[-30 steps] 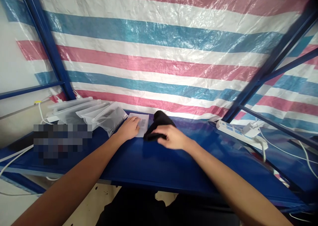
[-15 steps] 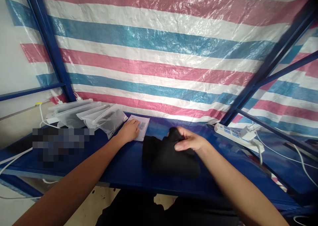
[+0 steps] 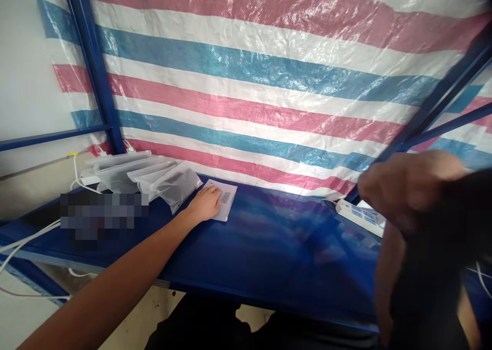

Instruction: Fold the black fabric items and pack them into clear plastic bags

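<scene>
On the blue tabletop [image 3: 269,247], my left hand [image 3: 207,203] lies flat over a thin pale plastic bag [image 3: 228,196] with dark printing, fingers apart. At the far right, close to the camera, my right hand [image 3: 411,181] is closed on a black cloth [image 3: 434,268]. Motion smears both the hand and the cloth, which hangs down past the wrist; its exact kind does not show. Several frosted plastic bags [image 3: 177,186] lean in an overlapping row just left of my left hand.
A white power strip [image 3: 357,217] lies at the right, partly hidden by my right arm. Blue metal posts [image 3: 90,58] frame the table before a striped plastic sheet [image 3: 249,83]. White cables [image 3: 31,234] hang at the left, by a pixelated patch.
My right hand has lifted the black cloth off the tabletop and swung it right and toward the camera. My left hand stays on the thin bag. The view has shifted slightly.
</scene>
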Available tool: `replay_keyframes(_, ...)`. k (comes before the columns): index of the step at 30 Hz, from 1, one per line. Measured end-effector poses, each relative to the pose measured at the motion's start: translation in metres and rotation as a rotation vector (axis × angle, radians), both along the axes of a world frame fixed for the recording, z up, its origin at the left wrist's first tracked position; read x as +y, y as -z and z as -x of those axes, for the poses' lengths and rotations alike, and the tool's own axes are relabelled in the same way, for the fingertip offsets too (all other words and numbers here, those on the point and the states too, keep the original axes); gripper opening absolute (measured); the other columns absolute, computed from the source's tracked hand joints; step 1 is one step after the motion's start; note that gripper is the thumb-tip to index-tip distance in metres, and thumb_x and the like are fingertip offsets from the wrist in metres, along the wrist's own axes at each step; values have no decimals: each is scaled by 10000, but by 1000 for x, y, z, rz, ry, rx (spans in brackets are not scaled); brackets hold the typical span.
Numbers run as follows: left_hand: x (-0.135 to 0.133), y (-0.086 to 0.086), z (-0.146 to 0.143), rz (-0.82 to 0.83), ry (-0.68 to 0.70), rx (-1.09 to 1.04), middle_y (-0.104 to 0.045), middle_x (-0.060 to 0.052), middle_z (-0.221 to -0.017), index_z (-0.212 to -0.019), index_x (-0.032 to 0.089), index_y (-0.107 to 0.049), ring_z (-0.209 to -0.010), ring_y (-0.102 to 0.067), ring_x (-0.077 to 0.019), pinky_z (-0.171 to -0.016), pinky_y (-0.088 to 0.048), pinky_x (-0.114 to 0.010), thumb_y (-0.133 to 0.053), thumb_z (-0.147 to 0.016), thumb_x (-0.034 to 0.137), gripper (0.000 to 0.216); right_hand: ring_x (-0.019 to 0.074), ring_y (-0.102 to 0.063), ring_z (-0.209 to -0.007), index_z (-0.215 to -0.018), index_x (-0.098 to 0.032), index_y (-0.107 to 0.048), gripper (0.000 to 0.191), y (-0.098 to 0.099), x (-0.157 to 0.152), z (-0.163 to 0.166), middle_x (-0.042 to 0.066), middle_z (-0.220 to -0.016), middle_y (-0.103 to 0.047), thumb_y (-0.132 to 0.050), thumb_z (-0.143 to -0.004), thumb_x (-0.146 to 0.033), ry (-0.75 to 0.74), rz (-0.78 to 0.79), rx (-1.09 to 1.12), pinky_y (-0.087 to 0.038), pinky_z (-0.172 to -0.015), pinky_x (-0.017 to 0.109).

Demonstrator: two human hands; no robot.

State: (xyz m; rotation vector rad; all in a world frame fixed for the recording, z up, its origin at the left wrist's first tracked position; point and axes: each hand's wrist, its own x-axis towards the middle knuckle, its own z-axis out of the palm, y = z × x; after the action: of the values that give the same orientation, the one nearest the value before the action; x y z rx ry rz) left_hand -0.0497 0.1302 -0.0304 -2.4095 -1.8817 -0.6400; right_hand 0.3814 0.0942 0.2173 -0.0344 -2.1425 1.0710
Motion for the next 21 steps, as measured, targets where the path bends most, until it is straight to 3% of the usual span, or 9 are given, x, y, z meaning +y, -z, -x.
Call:
replay_keyframes(2,-1,-2,0,6,9,1,-625,-165,-1556,-1456,167,-662,-1430,-585,-352,-1240,-432,-514,-464,-1026,229,477,194,-682,-564,-944,-337,-817,237,-8,20,6,4,-711,-738,-907,-852,-536,233,-31,-57,-561,-505,328)
replay_keyframes(5,-2,-3,0,-5,16,-2,-642,-162,-1531,-1425,172,-678,-1423,-590,-343,-1241,-432,-503,-474,-1021,211,454,237,-737,-698,-904,-225,-799,381,0,71,17,70,-863,-803,-924,-827,-577,492,51,-389,-577,-590,339)
replay_keyframes(8,-3,-4,0,-20,23,4,-662,-162,-1492,-1378,171,-695,-1393,-607,-337,-1225,-446,-502,-464,-1014,185,431,332,-785,-1026,-1098,-169,-825,521,32,129,23,129,-1134,-834,-856,-851,-626,599,17,-778,-615,-895,411)
replay_keyframes(11,-3,-4,0,-19,26,21,-671,-155,-1473,-1366,175,-695,-1369,-618,-324,-1206,-464,-486,-456,-1017,184,423,381,-780,-1078,-1141,-178,-838,533,77,170,23,167,-1167,-838,-797,-832,-609,959,-219,-925,-607,-958,460)
replay_keyframes(13,-2,-4,-1,-24,26,27,-669,-156,-1477,-1379,171,-690,-1378,-610,-327,-1215,-454,-491,-453,-1023,191,428,372,-789,-1075,-1150,-190,-843,491,105,180,23,154,-1180,-841,-722,-875,-579,916,-260,-954,-615,-956,451)
replay_keyframes(16,-1,-2,-1,-35,27,17,-662,-160,-1495,-1391,170,-689,-1394,-602,-334,-1229,-442,-505,-454,-1024,190,437,342,-792,-1100,-1134,-221,-852,442,136,174,24,97,-1184,-849,-659,-922,-556,691,-178,-943,-619,-978,415)
replay_keyframes(19,0,0,0,-44,37,1,-666,-153,-1498,-1374,186,-703,-1399,-604,-329,-1233,-445,-504,-467,-1013,183,431,327,-764,-1215,-1214,-250,-845,452,151,159,23,65,-1312,-819,-626,-963,-556,520,-75,-972,-600,-1059,399)
replay_keyframes(21,-1,0,1,-46,47,-3,-669,-150,-1494,-1367,188,-707,-1396,-608,-323,-1232,-450,-500,-468,-1012,182,429,325,-735,-1291,-1298,-259,-821,463,154,152,18,66,-1411,-778,-579,-1001,-519,531,-82,-1011,-577,-1116,412)
